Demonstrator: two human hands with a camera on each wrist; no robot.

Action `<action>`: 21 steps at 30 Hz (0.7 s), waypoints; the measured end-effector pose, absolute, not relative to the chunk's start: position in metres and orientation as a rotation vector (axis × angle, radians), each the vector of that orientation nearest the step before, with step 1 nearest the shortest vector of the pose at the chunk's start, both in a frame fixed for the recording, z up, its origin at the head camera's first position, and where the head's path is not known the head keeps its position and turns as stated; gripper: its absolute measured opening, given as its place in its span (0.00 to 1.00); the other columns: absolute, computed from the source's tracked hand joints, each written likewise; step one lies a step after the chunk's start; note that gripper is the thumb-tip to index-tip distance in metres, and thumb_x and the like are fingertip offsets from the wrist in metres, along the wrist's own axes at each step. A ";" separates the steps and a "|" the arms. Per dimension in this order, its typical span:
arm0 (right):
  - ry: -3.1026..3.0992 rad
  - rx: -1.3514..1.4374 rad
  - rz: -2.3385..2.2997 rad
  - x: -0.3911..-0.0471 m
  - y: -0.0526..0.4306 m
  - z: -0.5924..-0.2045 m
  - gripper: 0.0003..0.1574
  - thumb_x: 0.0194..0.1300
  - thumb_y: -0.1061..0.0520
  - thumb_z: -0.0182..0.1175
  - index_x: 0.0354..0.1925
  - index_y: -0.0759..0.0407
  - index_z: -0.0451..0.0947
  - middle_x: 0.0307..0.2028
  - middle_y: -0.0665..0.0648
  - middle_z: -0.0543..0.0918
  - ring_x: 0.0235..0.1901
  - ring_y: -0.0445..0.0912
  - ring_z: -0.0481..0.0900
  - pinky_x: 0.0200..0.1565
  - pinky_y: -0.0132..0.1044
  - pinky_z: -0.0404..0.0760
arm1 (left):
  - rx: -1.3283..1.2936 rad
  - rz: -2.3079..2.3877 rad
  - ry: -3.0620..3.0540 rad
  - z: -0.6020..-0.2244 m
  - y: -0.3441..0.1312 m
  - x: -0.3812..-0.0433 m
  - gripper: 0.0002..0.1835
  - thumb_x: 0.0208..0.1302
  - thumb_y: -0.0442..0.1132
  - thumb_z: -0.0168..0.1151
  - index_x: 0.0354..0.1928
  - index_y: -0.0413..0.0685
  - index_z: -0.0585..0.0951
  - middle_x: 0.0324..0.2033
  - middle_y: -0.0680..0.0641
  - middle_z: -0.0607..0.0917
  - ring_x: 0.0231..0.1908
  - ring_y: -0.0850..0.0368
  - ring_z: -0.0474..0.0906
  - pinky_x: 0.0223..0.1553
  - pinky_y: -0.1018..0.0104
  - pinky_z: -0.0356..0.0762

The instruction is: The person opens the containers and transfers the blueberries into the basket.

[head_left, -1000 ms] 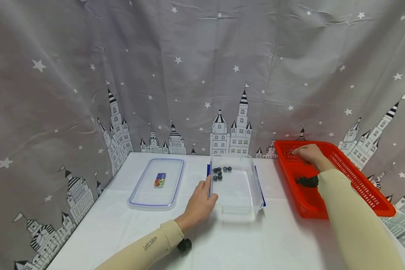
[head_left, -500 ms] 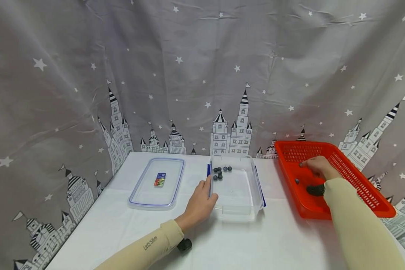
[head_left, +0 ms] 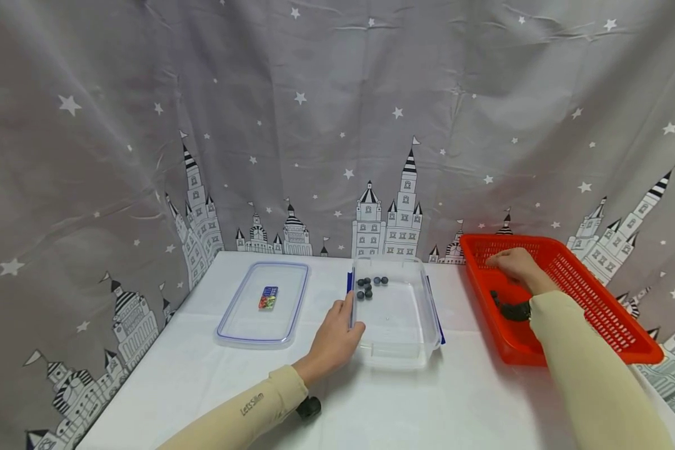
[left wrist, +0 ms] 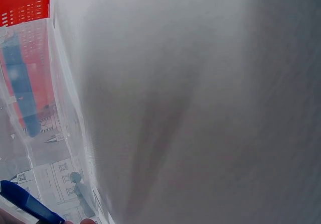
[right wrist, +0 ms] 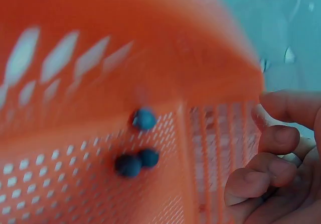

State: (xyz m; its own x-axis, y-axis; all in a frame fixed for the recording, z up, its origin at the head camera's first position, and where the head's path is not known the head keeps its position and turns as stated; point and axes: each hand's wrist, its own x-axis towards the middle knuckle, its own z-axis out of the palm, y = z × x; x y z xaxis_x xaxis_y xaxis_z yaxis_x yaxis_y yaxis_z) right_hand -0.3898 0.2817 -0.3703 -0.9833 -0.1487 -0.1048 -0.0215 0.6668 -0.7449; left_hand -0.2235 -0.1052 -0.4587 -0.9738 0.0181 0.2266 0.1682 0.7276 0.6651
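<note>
A clear plastic food container (head_left: 396, 319) with blue latches stands open mid-table; several blueberries (head_left: 368, 287) lie at its far left. My left hand (head_left: 332, 337) grips its left wall, near a blue latch (left wrist: 30, 204) in the left wrist view. My right hand (head_left: 517, 265) is over the far left part of a red plastic basket (head_left: 587, 350). In the right wrist view, that hand (right wrist: 281, 169) has curled fingers at the basket's edge. Blueberries (right wrist: 129, 165) lie inside the basket, apart from the fingers. I cannot tell whether the right fingertips pinch a berry.
To the left lies the container's clear lid (head_left: 264, 303) with a blue seal and a small printed label. The white tabletop (head_left: 394, 406) ends at a grey curtain (head_left: 326, 125) with stars and castles.
My right hand moves within the basket, first nearer and to the right with a dark berry at its fingertips, then back up and left. The left hand keeps its grip on the container.
</note>
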 end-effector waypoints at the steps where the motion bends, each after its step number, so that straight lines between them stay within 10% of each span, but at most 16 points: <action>1: 2.735 -0.164 -1.209 -0.390 0.276 -0.369 0.29 0.72 0.53 0.57 0.59 0.76 0.76 0.29 0.56 0.81 0.16 0.40 0.64 0.23 0.34 0.71 | -0.148 -1.076 -2.727 -0.459 -0.105 -0.223 0.39 0.69 0.47 0.49 0.79 0.42 0.55 0.60 0.41 0.74 0.51 0.52 0.71 0.57 0.50 0.73; 4: 2.751 -0.205 -1.195 -0.391 0.258 -0.363 0.29 0.73 0.52 0.56 0.61 0.74 0.75 0.49 0.65 0.82 0.19 0.41 0.65 0.25 0.34 0.72 | -0.145 -1.071 -2.728 -0.459 -0.105 -0.224 0.39 0.69 0.47 0.49 0.79 0.41 0.55 0.60 0.41 0.74 0.52 0.52 0.71 0.57 0.50 0.73; 10: 2.707 -0.242 -1.240 -0.393 0.223 -0.354 0.27 0.73 0.51 0.58 0.60 0.71 0.77 0.27 0.52 0.74 0.18 0.41 0.63 0.24 0.32 0.69 | -0.150 -1.073 -2.726 -0.460 -0.106 -0.224 0.39 0.69 0.47 0.49 0.79 0.41 0.55 0.60 0.41 0.73 0.52 0.52 0.71 0.58 0.50 0.73; 17: 2.677 -0.350 -1.201 -0.391 0.184 -0.350 0.26 0.73 0.50 0.58 0.60 0.65 0.79 0.47 0.60 0.80 0.25 0.44 0.68 0.30 0.32 0.73 | -0.154 -1.066 -2.729 -0.460 -0.106 -0.224 0.39 0.69 0.47 0.49 0.79 0.40 0.55 0.60 0.41 0.74 0.51 0.53 0.71 0.56 0.51 0.73; 21: 2.629 -0.382 -1.204 -0.391 0.162 -0.350 0.23 0.72 0.51 0.59 0.59 0.64 0.81 0.38 0.59 0.76 0.23 0.45 0.68 0.28 0.32 0.71 | -0.158 -1.069 -2.724 -0.459 -0.105 -0.224 0.39 0.69 0.47 0.49 0.79 0.40 0.55 0.59 0.41 0.74 0.50 0.53 0.71 0.55 0.51 0.74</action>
